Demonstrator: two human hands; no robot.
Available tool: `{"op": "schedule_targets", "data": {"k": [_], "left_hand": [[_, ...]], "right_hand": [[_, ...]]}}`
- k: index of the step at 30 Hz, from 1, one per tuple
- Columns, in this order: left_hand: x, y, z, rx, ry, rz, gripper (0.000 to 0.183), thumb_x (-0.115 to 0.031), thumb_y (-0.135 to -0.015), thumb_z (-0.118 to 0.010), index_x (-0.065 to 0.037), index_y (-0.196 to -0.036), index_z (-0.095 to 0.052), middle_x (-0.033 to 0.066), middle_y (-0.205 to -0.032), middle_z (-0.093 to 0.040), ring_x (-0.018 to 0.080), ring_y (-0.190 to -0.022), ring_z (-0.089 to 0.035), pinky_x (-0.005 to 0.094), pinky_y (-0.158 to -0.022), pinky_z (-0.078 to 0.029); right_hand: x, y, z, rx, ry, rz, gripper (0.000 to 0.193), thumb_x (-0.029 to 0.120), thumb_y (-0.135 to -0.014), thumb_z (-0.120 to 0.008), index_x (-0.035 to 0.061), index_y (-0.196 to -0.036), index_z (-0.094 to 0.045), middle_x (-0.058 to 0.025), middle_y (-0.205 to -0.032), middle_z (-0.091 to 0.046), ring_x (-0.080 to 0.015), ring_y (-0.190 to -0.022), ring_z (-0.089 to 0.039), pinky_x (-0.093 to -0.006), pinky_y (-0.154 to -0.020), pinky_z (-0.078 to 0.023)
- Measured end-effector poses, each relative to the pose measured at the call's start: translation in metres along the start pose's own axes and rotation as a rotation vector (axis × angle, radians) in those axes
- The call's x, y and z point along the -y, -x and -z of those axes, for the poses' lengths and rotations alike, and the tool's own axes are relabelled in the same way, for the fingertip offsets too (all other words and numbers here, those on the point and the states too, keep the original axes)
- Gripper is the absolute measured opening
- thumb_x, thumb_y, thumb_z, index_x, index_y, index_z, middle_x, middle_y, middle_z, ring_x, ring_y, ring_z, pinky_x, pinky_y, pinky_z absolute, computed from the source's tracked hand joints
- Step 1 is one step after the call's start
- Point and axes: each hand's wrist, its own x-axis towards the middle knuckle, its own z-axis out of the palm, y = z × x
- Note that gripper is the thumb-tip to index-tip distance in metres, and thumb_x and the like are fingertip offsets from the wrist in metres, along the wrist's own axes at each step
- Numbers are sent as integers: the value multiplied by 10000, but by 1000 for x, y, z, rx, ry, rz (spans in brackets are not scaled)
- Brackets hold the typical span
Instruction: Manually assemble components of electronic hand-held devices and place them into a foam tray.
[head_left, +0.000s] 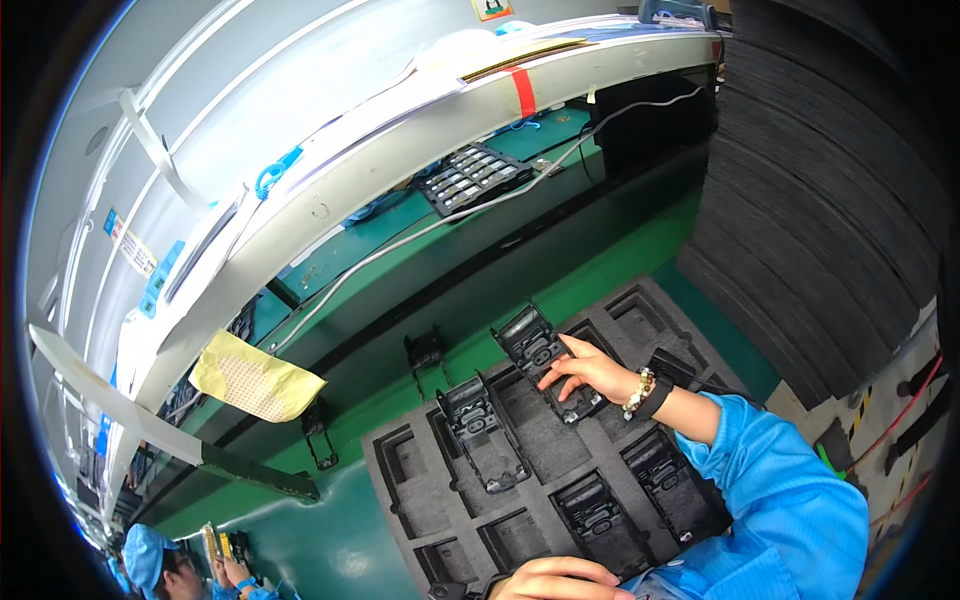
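Note:
My right hand (590, 375), wearing a beaded bracelet and a dark wristband, grips a black plastic housing (523, 335) by its side. The housing is tilted over the far side of a dark grey foam tray (405, 520); its far end sticks out past the tray's edge. Just left of it, another black housing (478, 418) lies across a tray pocket. Two more housings, one (597, 510) in the near part and one (665, 470) on the right, sit in pockets. At the lower edge, my left hand (560, 580) has its fingers curled together; what is under them is hidden.
Black frames (425, 350) stand on the green table beyond the tray. A tall stack of dark foam trays (820, 190) rises at the right. A white shelf (380, 125) curves overhead, with a cable (440, 228) below and yellow dotted paper (255, 375). Another person (150, 565) works at lower left.

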Motion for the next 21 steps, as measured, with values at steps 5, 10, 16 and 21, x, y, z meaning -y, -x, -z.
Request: {"op": "schedule_targets", "data": {"k": [5, 10, 16, 21], "left_hand": [[-1, 2, -2, 4, 35, 43, 263, 72, -761, -692, -125, -933, -665, 118, -997, -659, 294, -835, -667, 379, -662, -560], [-1, 4, -3, 4, 37, 48, 268, 67, -746, -702, -140, -912, -661, 118, -999, -658, 293, -821, -657, 377, -656, -559], [0, 12, -6, -34, -56, 39, 278, 75, -733, -707, -152, -887, -663, 110, -977, -655, 287, -812, -654, 376, -645, -562], [6, 19, -12, -141, 46, 16, 435, 103, -702, -713, -219, -993, -708, 103, -985, -617, 286, -847, -646, 381, -658, -570]], "right_hand": [[-1, 1, 3, 7, -10, 5, 430, 110, -986, -487, 47, -1401, -390, -98, -1219, -579, -226, -1037, -660, -291, -692, -583], [0, 0, 0, 6, -16, 17, 434, 110, -987, -488, 47, -1404, -387, -96, -1213, -579, -227, -1031, -663, -294, -691, -585], [1, 0, 1, 2, -1, 0, 439, 96, -983, -477, 43, -1408, -382, -98, -1209, -580, -229, -1029, -664, -295, -692, -584], [1, 0, 0, 1, 8, 11, 405, 83, -982, -447, 36, -1380, -386, -114, -1221, -590, -215, -1026, -665, -283, -677, -580]]}}
